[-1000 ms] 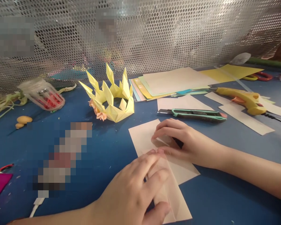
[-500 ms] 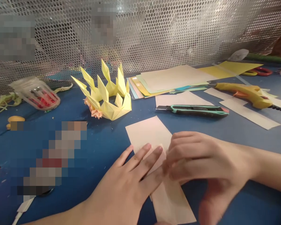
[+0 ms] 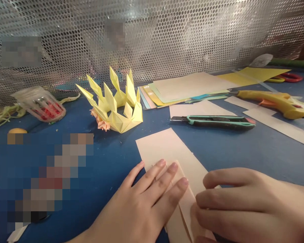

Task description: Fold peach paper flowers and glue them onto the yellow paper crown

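A pale pink sheet of paper point(image 3: 167, 145) lies slanted on the blue table in front of me, with a folded layer point(image 3: 180, 172) on top of its lower part. My left hand point(image 3: 144, 202) rests flat over that layer, fingers spread and pressing it down. At the paper's right edge, my right hand point(image 3: 243, 206) has its fingers curled and close together; its thumb is mostly out of sight, and the paper's edge runs in under the fingers. The lower end of the paper passes beneath both hands and out of the frame.
Beyond the paper stands a yellow folded-paper crown point(image 3: 119, 116). To its right are a utility knife point(image 3: 218, 120) with its blade out, stacked coloured sheets point(image 3: 192, 86), a yellow glue gun point(image 3: 276, 101) and paper strips point(image 3: 286, 126). A clear jar point(image 3: 40, 104) lies left, before a perforated metal screen point(image 3: 167, 40).
My right hand has moved right and down, away from my left fingertips, to the paper's right edge. The folded layer now shows more. My left hand stays nearly in place.
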### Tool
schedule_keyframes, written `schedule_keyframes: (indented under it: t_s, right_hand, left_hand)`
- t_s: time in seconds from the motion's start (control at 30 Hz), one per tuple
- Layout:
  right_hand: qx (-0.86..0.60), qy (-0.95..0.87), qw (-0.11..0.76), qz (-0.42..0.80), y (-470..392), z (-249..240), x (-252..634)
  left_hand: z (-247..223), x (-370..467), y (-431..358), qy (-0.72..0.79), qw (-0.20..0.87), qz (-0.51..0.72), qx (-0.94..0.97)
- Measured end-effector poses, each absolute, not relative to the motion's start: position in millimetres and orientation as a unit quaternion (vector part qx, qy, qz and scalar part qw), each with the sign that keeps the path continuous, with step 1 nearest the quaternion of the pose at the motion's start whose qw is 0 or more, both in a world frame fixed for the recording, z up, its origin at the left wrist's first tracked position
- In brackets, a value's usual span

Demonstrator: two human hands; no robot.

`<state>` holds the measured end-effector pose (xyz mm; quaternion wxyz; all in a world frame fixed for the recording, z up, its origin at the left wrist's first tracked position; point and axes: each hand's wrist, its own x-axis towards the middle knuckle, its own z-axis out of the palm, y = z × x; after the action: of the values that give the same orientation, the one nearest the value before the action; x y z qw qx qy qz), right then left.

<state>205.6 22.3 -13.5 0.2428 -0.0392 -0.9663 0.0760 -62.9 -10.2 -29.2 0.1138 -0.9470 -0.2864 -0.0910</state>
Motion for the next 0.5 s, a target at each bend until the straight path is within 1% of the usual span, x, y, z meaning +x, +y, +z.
schedule_keyframes:
  t_s: [0.1, 0.23, 0.4, 0.5]
  right_hand:
    - [-0.058, -0.962, 0.252, 0.084, 27, -4, 201]
    - [-0.084, -0.966, 0.215, 0.113, 29, 13, 198]
    - [-0.105, -0.942, 0.194, 0.253, 39, 23, 201]
    - [-0.112, -0.921, 0.179, 0.328, 48, 24, 206]
  left_hand:
    - [-34, -63, -9, -0.285, 0.127, -0.098, -0.945]
    - [-30, -60, -13, -0.314, 0.098, -0.106, -0.938]
    - [-16, -59, -23, -0.339, 0.030, -0.100, -0.935]
    - [-13, -58, -25, -0.329, 0.012, -0.094, -0.940]
